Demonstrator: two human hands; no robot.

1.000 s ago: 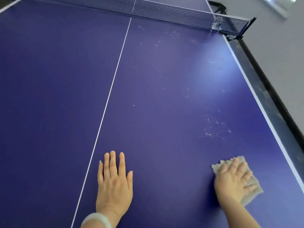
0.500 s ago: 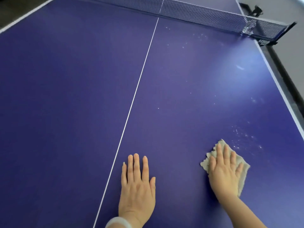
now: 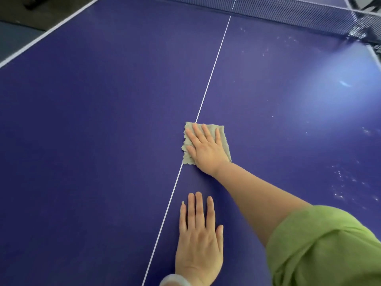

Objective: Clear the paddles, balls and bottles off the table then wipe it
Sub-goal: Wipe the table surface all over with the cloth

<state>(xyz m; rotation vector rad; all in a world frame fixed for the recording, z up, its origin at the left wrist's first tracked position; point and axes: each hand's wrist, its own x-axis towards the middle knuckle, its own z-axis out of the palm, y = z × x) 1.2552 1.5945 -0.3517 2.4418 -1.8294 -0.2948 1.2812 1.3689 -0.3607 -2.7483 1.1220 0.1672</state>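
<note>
Two flat hands: right hand [image 3: 206,147] presses frayed cloth [image 3: 223,137] on smooth table [image 3: 103,120]

Top left, past the table [image 3: 103,120] edge: floor [image 3: 14,36], dark grey, matte. 1 black object [image 3: 38,3] on it at the frame's top edge, too cropped to identify. Net [image 3: 288,9] spans the far end. Soft bright glare [image 3: 334,85] on the tabletop, right side.

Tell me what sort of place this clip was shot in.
Probably a games room or sports hall: a blue table tennis table with a white centre line, a net across its far end, and grey floor beyond the edge. The right hand presses a cloth on it.
</note>
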